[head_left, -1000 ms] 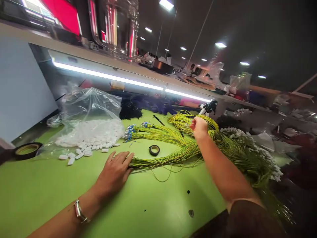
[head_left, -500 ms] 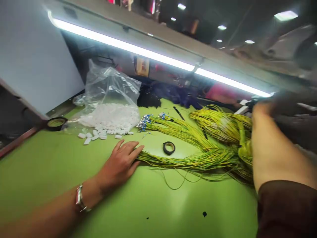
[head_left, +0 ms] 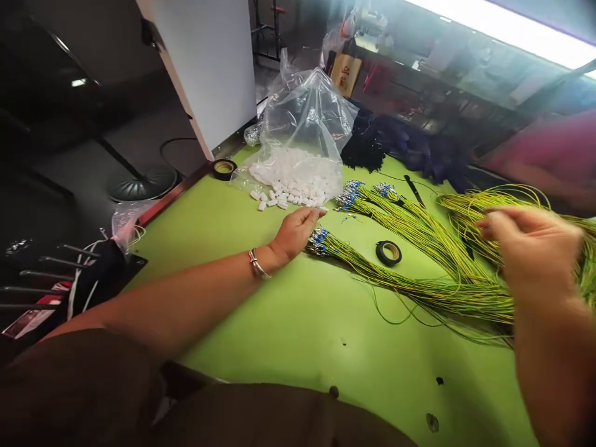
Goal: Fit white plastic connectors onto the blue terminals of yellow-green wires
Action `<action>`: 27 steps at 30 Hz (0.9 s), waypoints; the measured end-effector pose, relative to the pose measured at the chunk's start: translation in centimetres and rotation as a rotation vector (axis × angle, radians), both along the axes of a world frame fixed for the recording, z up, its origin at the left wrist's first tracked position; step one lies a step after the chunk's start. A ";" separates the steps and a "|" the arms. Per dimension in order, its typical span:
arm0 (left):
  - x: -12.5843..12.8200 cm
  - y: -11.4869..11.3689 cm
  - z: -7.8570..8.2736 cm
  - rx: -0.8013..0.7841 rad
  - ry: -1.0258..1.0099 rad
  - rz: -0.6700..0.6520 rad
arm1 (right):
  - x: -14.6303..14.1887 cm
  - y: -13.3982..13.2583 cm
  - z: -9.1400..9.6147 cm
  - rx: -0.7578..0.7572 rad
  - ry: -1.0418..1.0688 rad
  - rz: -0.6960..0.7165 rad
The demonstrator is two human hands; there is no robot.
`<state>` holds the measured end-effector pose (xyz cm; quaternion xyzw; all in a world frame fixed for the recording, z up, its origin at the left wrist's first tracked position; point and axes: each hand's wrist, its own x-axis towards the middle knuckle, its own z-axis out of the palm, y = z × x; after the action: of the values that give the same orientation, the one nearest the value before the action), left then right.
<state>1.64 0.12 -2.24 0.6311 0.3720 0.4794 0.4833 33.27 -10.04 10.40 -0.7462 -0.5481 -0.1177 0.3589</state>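
My left hand (head_left: 298, 231) is closed, with thumb and fingertips around a small white plastic piece at the edge of a heap of white plastic connector housings (head_left: 307, 194). Just below it lies a bundle of yellow-green wires (head_left: 391, 276) whose ends carry blue-and-silver terminals (head_left: 320, 241). Over the wire coil on the right is my right hand (head_left: 535, 248). Its fingers look curled but are smeared by motion, so whether they hold anything is unclear. A second terminal-ended wire bundle (head_left: 414, 226) lies behind the first.
A roll of black tape (head_left: 388, 252) lies between the bundles, and another tape roll (head_left: 224, 169) sits at the table's left corner. A clear plastic bag (head_left: 307, 118) stands over the housings. Dark cables (head_left: 410, 143) lie at the back. The green table (head_left: 279, 323) has a few dark specks.
The view has swung left and down. My left hand has gone from lying spread on the wire ends to pinching at the white pieces. My right hand has come back from the far right.
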 end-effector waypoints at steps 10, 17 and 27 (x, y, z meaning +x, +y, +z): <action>-0.4 -1.4 1.1 0.391 0.188 0.140 | -12.3 0.5 -7.8 -0.220 0.088 0.573; -0.4 -2.1 0.9 0.633 0.621 -0.091 | -11.8 3.2 -10.9 -0.391 0.171 0.454; -0.2 -2.4 1.9 0.750 0.890 -0.080 | -11.6 3.1 -12.0 -0.139 0.041 0.470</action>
<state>1.47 -2.28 -0.39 0.9134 0.3198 0.2482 0.0415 21.65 -6.92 -1.59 -0.6236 -0.7059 0.0224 0.3352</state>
